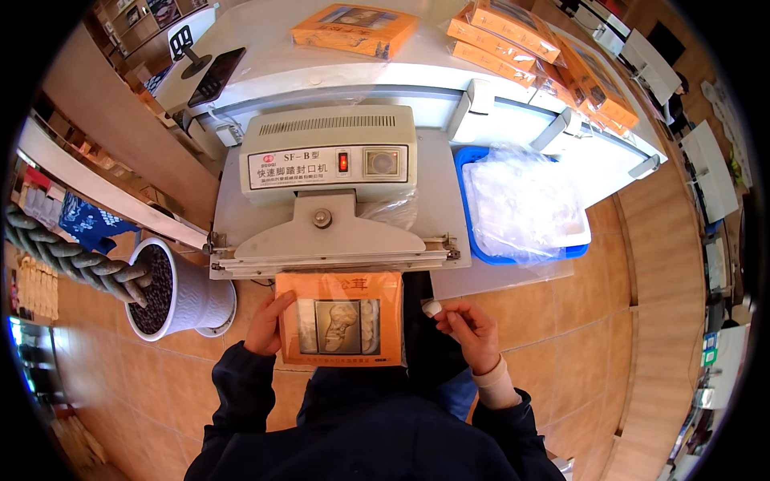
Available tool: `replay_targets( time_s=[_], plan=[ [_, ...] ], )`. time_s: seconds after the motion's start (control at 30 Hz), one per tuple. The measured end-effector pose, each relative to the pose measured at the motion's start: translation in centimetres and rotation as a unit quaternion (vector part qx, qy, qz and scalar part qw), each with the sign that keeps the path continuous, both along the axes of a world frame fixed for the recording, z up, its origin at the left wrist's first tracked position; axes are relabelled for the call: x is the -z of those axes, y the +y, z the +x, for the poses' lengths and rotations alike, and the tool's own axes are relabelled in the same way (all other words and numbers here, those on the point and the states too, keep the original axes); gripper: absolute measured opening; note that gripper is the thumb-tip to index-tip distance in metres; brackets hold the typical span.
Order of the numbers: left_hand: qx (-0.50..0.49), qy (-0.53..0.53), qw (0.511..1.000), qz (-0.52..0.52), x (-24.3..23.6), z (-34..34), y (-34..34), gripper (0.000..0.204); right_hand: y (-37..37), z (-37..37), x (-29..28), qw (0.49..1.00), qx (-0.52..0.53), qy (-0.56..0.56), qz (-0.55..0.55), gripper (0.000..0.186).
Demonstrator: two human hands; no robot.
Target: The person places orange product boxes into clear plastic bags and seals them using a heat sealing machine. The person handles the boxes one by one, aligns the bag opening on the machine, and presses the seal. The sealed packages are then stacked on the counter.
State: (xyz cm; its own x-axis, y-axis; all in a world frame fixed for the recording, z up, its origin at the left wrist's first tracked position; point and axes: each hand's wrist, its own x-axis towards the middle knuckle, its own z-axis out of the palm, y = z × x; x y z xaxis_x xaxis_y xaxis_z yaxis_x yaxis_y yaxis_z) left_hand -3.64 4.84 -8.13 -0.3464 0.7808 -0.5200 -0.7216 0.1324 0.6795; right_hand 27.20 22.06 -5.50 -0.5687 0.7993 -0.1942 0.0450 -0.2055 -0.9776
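My left hand (269, 325) grips the left side of an upright-facing orange box (338, 321) with a picture window, held just below the front bar of a beige foot-pedal sealing machine (321, 232). My right hand (465, 329) is beside the box's right side, fingers pinched on a small white object (431, 308) that I cannot make out clearly. Some clear plastic (391, 210) lies at the machine's right side.
A blue tray (465, 204) holds plastic bags (517, 196) at the right. Orange boxes (501, 24) lie on the white counter (257, 28) behind, with a phone (216, 76) and stand. A potted plant (192, 297) with a braided trunk stands left.
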Motion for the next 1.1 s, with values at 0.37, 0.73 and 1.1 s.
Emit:
replay_targets(
  time_s=[0.37,0.73,1.1],
  plan=[
    [0.005,-0.003,1.000,0.012,0.3,-0.1,0.0,0.033,-1.0,-1.4,2.0,0.999,-0.031,-0.042,-0.009,0.018],
    [-0.006,-0.015,1.000,0.011,0.0,0.1,0.0,0.034,-2.6,-3.6,4.1,0.993,-0.112,-0.008,-0.031,0.043],
    [0.006,-0.032,0.999,0.014,-0.1,0.9,-1.1,0.036,-4.9,-4.2,3.1,0.989,-0.134,0.016,-0.057,0.040]
  ],
)
